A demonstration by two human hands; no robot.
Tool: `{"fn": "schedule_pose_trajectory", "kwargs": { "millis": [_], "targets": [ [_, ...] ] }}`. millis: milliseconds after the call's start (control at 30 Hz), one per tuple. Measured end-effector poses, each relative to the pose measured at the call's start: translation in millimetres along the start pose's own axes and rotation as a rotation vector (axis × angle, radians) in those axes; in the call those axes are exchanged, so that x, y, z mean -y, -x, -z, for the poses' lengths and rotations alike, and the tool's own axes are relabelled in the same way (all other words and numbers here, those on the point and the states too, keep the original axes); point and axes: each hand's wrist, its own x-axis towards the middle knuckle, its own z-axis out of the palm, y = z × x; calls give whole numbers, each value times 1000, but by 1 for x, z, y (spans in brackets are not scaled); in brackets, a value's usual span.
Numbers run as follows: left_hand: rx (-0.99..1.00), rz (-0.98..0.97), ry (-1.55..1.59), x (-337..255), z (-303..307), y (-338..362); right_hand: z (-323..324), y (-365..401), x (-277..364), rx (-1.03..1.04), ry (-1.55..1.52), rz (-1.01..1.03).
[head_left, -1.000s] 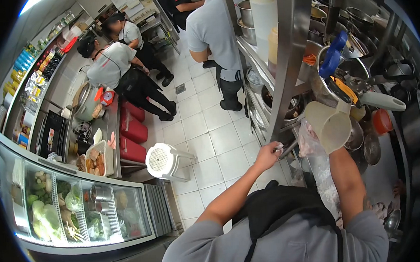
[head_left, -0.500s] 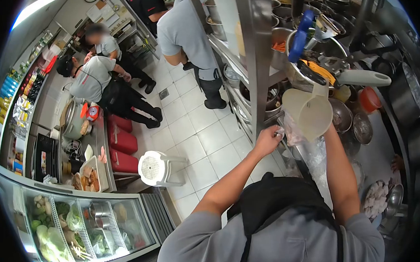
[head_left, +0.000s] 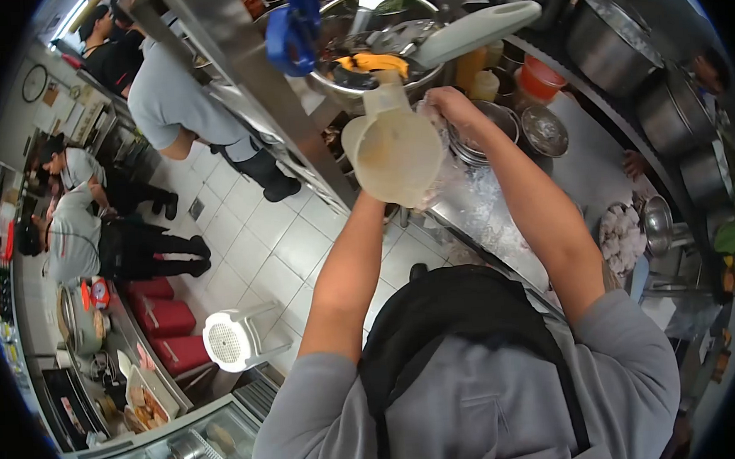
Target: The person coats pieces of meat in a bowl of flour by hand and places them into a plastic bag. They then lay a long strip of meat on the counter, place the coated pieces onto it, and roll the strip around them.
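Note:
A pale translucent jug hangs in front of the camera and covers my left hand; only the forearm below it shows. My right hand is just to the right of the jug, its fingers closed on the edge of a clear plastic bag. Much of the bag is behind the jug. Under my right forearm, the metal counter carries wet or icy white patches. Pale raw pieces lie in a heap to the right, beside a metal bowl.
A large steel bowl with utensils stands ahead, near a blue-handled tool. A metal post rises left of it. Right are a red container and large pots. Several people and a white stool are left.
The view has swung right, so the room has shifted left. My left hand has gone behind the jug, while my right hand has come out from behind it, at the bag's edge.

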Motion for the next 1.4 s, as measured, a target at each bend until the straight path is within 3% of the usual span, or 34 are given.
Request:
{"fn": "schedule_pose_trajectory", "kwargs": {
  "millis": [67,133,233,267,300,400,433,500,567,700,767,833,933,1100,1200,1300,1400],
  "targets": [
    [60,106,195,13,-7,-9,8,-8,-2,132,7,17],
    [172,239,414,21,-5,-12,5,-4,1,122,-16,32],
    [54,445,909,44,-5,-5,3,6,6,72,152,35],
    [37,381,563,42,-8,-3,5,11,8,46,241,29],
    [7,340,209,3,1,-2,8,13,8,82,277,0],
    [-217,483,99,21,-14,5,4,19,4,28,137,-160],
    [-58,662,260,35,-13,3,0,21,-3,45,-10,-163],
    [26,916,568,25,-18,10,-7,26,-11,46,-128,-198],
    [52,1012,805,12,-23,16,-11,26,-26,50,-176,-225],
    [32,995,1072,6,-19,6,-25,52,-28,46,-356,-256],
    [171,759,1472,96,-32,18,-34,64,-35,-22,-213,-219],
    [76,852,1468,51,-23,13,-35,64,-52,-80,-111,-172],
    [17,830,1140,40,-25,4,-44,77,-57,-167,-312,-226],
    [130,589,871,-15,-6,-14,-33,91,-46,-278,462,-74],
    [244,483,640,-40,15,-27,-16,85,-25,-351,261,73],
    [332,352,463,-62,29,-36,-6,56,-25,-120,-244,346],
    [362,308,455,-66,35,-39,6,49,-7,174,-342,168]
  ]
}}
